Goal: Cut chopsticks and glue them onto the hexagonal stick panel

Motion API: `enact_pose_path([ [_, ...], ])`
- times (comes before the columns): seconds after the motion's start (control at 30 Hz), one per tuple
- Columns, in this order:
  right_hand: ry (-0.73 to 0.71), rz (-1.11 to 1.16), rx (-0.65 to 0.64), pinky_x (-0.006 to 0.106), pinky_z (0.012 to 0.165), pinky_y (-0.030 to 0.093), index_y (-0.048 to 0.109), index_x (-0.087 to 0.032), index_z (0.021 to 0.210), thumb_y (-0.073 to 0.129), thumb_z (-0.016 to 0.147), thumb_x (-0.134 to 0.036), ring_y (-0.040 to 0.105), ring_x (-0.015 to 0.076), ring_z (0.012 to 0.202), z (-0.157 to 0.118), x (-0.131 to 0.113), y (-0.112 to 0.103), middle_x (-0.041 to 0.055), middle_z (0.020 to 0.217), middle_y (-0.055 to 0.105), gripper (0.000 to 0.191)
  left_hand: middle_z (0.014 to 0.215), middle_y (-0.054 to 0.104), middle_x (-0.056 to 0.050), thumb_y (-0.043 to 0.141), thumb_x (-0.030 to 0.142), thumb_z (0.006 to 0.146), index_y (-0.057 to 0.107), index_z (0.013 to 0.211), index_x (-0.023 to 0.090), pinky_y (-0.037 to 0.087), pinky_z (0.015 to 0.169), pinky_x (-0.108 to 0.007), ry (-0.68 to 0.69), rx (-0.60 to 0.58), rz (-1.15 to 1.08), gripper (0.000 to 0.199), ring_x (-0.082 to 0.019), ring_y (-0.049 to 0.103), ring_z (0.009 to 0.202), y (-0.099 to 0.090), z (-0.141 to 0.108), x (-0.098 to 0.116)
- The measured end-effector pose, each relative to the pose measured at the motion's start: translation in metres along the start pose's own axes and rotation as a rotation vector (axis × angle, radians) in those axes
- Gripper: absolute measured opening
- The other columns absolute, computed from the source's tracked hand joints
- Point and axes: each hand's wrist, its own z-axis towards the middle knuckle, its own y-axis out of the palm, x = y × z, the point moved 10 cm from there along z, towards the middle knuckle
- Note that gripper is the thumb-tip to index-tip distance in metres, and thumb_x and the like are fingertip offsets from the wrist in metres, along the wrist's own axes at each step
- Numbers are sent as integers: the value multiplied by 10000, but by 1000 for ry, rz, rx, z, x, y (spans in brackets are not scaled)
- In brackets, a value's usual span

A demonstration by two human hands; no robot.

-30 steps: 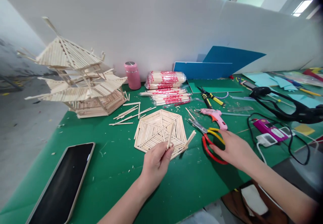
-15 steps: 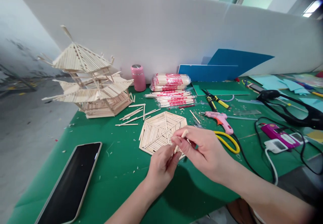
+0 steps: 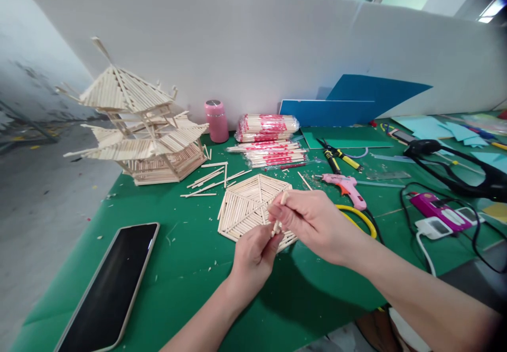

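Fingers pinched, my left hand [image 3: 253,257] holds small wooden stick pieces [image 3: 276,228] just above the near edge of a flat polygonal stick panel [image 3: 243,204]. My right hand [image 3: 312,220] is close beside it, thumb and forefinger closed on a short wooden piece [image 3: 284,198]. The hands' fingertips nearly meet, and they hide part of the panel's right side. Loose sticks [image 3: 208,182] lie just behind the panel on the left.
A tiered stick pavilion [image 3: 138,140] stands back left, a phone [image 3: 113,283] front left. Behind are a pink bottle [image 3: 216,122] and bagged sticks [image 3: 269,127]. Pliers [image 3: 338,156], a glue gun [image 3: 344,185], black glasses [image 3: 455,172] and a purple power strip [image 3: 439,212] lie right.
My right hand has shifted slightly left and up, with the short piece in its fingertips. My left hand has hardly moved and keeps its pinch.
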Motion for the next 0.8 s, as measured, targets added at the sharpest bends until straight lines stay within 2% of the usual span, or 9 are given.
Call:
enact_pose_path([
  [0.17,25,54,-34,204,519,349,553,-155,716,323,880,-344,503,89,581,7,6,4,-5,624,554,339,491,480,31,459,121,767,448,625,171,331,412,-155,0,13,11,151,-69,418,415,0,1,-3],
  [0.53,89,160,-7,190,515,369,535,-145,672,327,867,-390,509,74,531,15,19,6,-10,561,540,376,536,571,1,462,170,773,531,686,160,373,432,-164,-44,1,29,111,-84,488,441,4,-1,-13],
  [0.67,51,153,-19,191,521,371,548,-143,702,335,870,-373,512,80,549,13,15,6,-10,558,544,356,540,574,1,471,163,768,534,686,155,361,423,-167,-61,-3,30,104,-82,481,434,3,-1,-15],
  [0.8,-19,88,-101,208,527,362,573,-140,791,297,877,-393,513,90,582,11,7,10,20,674,583,384,550,570,10,474,163,770,530,674,163,358,427,-164,-89,-29,-44,112,-83,496,458,6,-1,-17],
])
